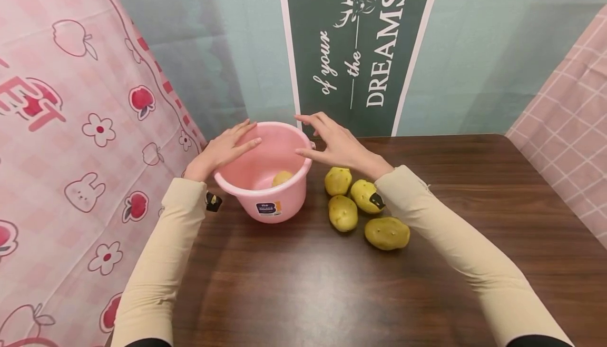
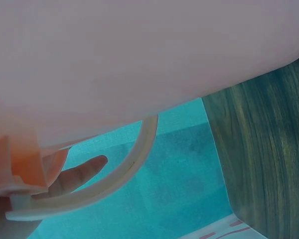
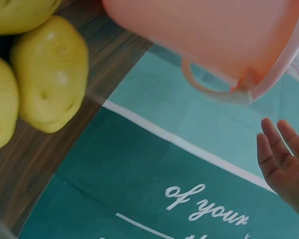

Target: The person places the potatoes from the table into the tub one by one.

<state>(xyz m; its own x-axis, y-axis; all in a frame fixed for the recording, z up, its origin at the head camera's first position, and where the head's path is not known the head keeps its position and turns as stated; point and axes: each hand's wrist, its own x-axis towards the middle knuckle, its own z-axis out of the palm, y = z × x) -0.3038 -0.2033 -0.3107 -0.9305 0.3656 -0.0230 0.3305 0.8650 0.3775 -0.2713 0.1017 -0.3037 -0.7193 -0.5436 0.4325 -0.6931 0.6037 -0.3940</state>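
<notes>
A pink plastic bucket stands upright on the table, with one potato visible inside. My left hand rests at the left side of the bucket's rim, its thumb reaching over the opening. In the left wrist view a finger shows beyond the rim, near the bucket's curved handle. Spread and holding nothing, my right hand hovers by the rim's right side; in the right wrist view it looks apart from the bucket. Below it lie several yellow potatoes, including one in front and a larger one.
The dark wood table extends to the front and right. A pink patterned cloth hangs close on the left. Behind the bucket is a green cloth with white lettering, and a pink checked cloth hangs at the right.
</notes>
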